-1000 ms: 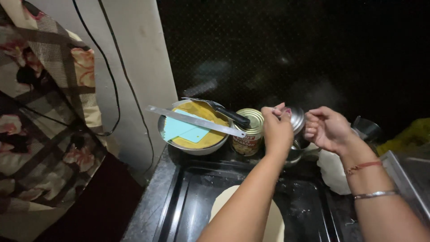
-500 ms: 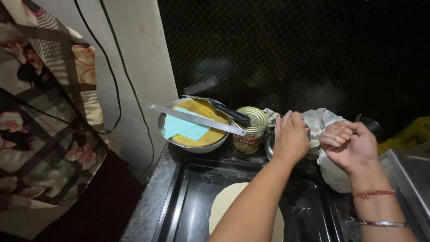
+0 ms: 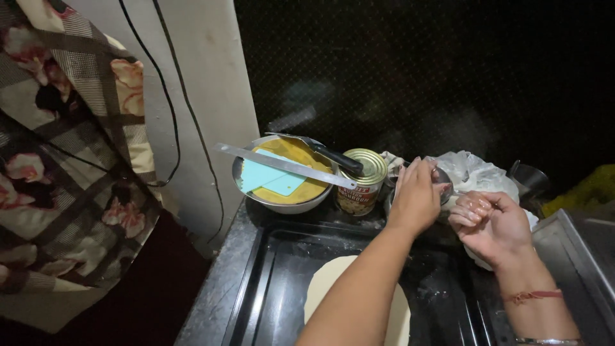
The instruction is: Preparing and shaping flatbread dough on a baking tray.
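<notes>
Left hand [image 3: 416, 195] fingers down over small steel container [image 3: 442, 186] behind dough round [image 3: 355, 301], grip unclear; right hand [image 3: 490, 221] half-closed, fingertips pinched, glossy, beside plastic bag [image 3: 474, 172]; likely greasy, soft, slippery, so best held by container rim.

At the counter's back edge, a shiny steel bowl [image 3: 282, 204] carries a matt turquoise plastic scraper [image 3: 272, 179], a brushed metal ruler [image 3: 282, 165] and a knife [image 3: 320, 151] with a dull black handle. Beside it, a glossy gold-lidded tin can [image 3: 360, 181] with a paper label. A crinkled, translucent plastic bag [image 3: 477, 174] glistens behind greasy fingers [image 3: 471, 208]. Smooth pale dough [image 3: 330, 285] lies on a glossy black tray [image 3: 269, 282]; patterned cloth [image 3: 64, 166] hangs left.
</notes>
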